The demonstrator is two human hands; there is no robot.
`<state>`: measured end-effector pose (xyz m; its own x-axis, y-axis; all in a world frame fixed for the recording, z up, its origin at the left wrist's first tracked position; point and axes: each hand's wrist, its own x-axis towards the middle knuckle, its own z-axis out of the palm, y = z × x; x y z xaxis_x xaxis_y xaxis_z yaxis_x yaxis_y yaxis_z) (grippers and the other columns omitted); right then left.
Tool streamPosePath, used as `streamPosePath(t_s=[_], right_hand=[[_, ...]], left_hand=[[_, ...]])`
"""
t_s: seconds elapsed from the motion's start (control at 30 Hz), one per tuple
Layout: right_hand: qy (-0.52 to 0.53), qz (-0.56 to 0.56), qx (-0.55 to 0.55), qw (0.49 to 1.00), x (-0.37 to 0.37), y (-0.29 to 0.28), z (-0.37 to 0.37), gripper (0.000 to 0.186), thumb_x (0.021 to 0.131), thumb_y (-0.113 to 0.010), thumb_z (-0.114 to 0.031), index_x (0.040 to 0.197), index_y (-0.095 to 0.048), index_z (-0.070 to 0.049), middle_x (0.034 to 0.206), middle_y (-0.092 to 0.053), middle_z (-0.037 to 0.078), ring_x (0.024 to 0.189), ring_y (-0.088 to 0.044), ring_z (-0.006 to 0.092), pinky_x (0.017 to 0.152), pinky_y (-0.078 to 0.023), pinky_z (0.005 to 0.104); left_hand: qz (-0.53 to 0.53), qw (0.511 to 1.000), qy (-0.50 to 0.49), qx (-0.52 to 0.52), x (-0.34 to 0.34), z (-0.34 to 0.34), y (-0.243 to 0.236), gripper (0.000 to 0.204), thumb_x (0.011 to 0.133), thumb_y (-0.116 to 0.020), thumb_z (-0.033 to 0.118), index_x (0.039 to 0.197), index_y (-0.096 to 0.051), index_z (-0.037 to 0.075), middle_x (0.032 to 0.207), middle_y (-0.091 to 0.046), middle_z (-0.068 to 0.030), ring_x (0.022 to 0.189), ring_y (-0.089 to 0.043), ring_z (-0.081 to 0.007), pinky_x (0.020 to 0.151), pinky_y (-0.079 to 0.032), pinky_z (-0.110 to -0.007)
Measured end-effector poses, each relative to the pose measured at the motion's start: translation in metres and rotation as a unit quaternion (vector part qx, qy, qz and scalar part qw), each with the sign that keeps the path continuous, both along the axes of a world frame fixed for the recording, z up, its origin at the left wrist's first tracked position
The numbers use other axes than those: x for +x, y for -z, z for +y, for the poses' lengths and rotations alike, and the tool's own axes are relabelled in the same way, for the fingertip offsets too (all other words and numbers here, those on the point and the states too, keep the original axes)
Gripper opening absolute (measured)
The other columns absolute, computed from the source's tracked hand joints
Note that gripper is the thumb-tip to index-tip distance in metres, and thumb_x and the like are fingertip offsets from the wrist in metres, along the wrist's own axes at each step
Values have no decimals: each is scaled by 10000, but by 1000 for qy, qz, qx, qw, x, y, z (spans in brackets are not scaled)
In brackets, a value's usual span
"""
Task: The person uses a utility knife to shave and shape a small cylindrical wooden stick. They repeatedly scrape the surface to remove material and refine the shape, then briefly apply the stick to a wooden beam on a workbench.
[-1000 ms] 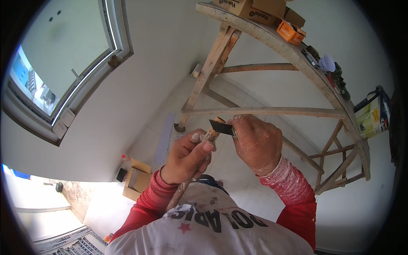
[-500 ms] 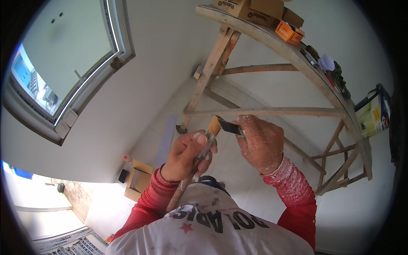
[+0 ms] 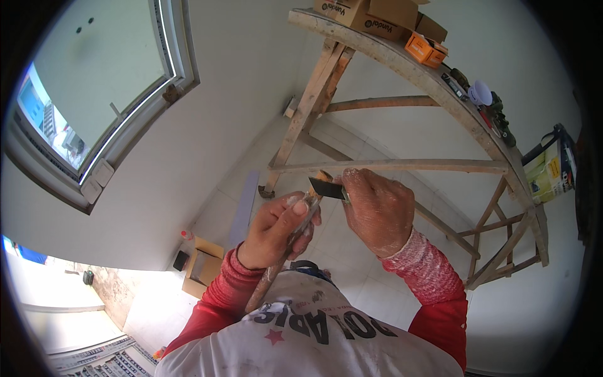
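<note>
White walls and a pale tiled floor frame the scene, seen from high up. Close together at chest height, the left hand is clenched round a paint-crusted wooden handle that slants down past the white shirt, while the right hand is closed on a dark blade whose edge lies against the handle's upper end. The grip looks set for scraping: one fist steadies the stick near its top, the other keeps the blade flat across it. Both hands are dusted with white.

Behind them stands a rough wooden trestle, its top plank carrying cardboard boxes, an orange box, a small white cup and dark tools. A bucket hangs near the plank's far end. Left of the hands a window is set in the wall; below it an open carton sits on the floor.

Compared with half a second ago, the hands sit in nearly the same place; the blade has edged slightly toward the handle's tip, and the right hand has rolled a little over it.
</note>
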<state>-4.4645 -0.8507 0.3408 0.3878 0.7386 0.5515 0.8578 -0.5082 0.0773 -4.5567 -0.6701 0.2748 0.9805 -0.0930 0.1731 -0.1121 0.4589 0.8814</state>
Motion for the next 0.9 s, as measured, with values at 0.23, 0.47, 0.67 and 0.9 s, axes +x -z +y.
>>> streamPosePath(t_s=[0.23,0.47,0.67,0.9], right_hand=[[358,79,-101,925,129,65,-66,245,1026,-522,-286,1024,-605,-55,755,-687,138,684,-704,305,573,-547,400],[131,104,79,983,33,10,-14,204,924,-665,-167,1087,-611,-56,850,-710,135,753,-720,293,636,-557,392],[-43,53,53,996,0,9,3,315,753,-740,-68,1043,-622,-94,819,-651,60,698,-686,233,578,-535,362],[-14,7,42,999,-4,12,10,243,795,-712,-64,1016,-617,-98,777,-629,44,650,-656,204,544,-514,353]], left_hand=[[-1,999,0,43,-33,-7,5,394,1042,-529,381,968,-571,-4,529,-484,-9,381,-428,-83,375,-328,-219],[-20,998,-2,-53,0,5,4,268,1042,-564,259,1030,-564,-9,589,-518,-27,385,-427,-74,372,-342,-221],[-8,999,1,-45,-3,7,6,331,1061,-513,299,1035,-575,-24,606,-530,-40,363,-425,-81,365,-342,-219],[2,999,-3,-40,-6,8,4,341,1061,-507,305,1031,-578,-27,591,-522,-34,365,-419,-78,364,-338,-226]])
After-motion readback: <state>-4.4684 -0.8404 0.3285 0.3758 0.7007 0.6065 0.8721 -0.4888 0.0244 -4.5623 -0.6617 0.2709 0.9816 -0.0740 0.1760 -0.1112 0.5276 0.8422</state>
